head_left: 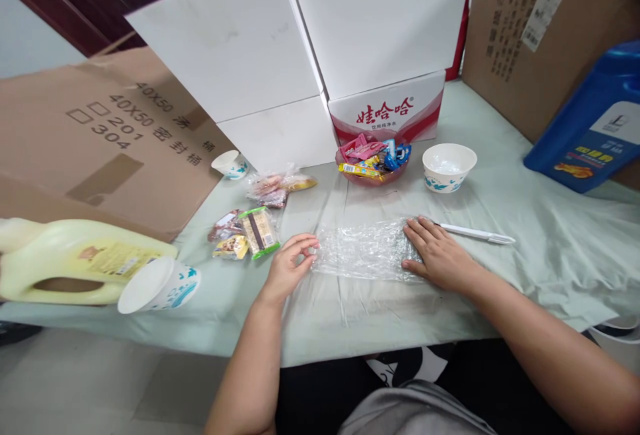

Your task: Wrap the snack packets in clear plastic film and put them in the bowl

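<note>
A crinkled clear plastic bag or wrap (365, 248) lies stretched out on the cloth between my two hands. My left hand (294, 265) pinches its left edge, thumb and fingertips closed together. On the other end, my right hand (437, 255) rests flat with the fingers stretched out, covering that edge of the plastic. A white pen (477, 232) lies just beyond my right hand, partly behind the fingers. Packaged snacks (257, 231), one with a green-edged wrapper, sit to the left of my left hand.
A bowl of wrapped sweets (374, 175) and a paper bowl (449, 168) stand behind the plastic. Leftward are a tilted paper cup (160, 285), a yellow jug (90, 258) and another paper bowl (231, 165). White boxes (270, 48), cartons (530, 81) and a blue bottle (595, 128) line the table.
</note>
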Demonstrator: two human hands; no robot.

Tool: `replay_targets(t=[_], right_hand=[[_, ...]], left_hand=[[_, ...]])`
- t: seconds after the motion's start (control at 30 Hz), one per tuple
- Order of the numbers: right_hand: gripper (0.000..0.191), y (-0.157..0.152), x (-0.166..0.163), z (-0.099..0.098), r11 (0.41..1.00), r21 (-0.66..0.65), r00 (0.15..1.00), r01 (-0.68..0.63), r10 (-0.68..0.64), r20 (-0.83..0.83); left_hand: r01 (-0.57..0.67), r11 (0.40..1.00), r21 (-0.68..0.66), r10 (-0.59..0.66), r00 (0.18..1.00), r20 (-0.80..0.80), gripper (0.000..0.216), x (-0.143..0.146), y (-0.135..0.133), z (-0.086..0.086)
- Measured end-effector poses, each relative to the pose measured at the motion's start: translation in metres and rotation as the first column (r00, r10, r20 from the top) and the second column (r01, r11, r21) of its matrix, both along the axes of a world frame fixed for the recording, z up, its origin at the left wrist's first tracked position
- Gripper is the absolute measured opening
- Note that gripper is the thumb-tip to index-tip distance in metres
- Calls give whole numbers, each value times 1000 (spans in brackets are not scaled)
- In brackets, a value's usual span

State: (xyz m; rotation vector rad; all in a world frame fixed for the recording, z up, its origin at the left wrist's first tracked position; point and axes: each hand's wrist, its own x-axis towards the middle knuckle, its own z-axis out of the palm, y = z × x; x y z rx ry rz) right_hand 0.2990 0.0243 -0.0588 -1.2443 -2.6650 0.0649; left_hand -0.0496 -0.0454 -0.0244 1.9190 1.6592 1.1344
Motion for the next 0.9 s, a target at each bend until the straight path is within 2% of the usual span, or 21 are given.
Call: replay_targets(t=[0.23,0.3,0.43,0.47,0.53,0.63,0.7,0.77,0.9], right_hand=[[74,1,0,-2,1000,15,1000,-11,11,-14],[74,1,1,-2,1000,13,1000,-9,9,-22],[74,0,1,0,1000,13,1000,-2,2,1],[74,0,1,1,1000,18,1000,-3,2,8],[74,0,1,2,1000,26,1000,-2,1,14],[72,0,1,1,1000,29,1000,-1,1,6],[71,1,1,0,999,34,1000,-6,6,-2],[71,1,2,-1,999,39,1000,-13,14,-14],[71,1,3,-1,999,26,1000,-18,19,-20]], left_hand=[[-93,968,-235,150,959,241,45,2,3,-10],[-149,958,-245,198,962,190,47,2,4,-10],[-391,918,-73,387,920,-61,35,1,15,2],[-399,914,-73,388,913,-126,32,1,20,7],[-354,921,-164,309,918,-247,25,2,34,17],[-329,908,-260,254,925,-281,7,4,56,24],[-319,898,-303,242,934,-264,3,7,66,22],[-292,894,-341,221,947,-232,12,10,70,15],[-224,905,-362,191,974,-124,17,15,65,3]])
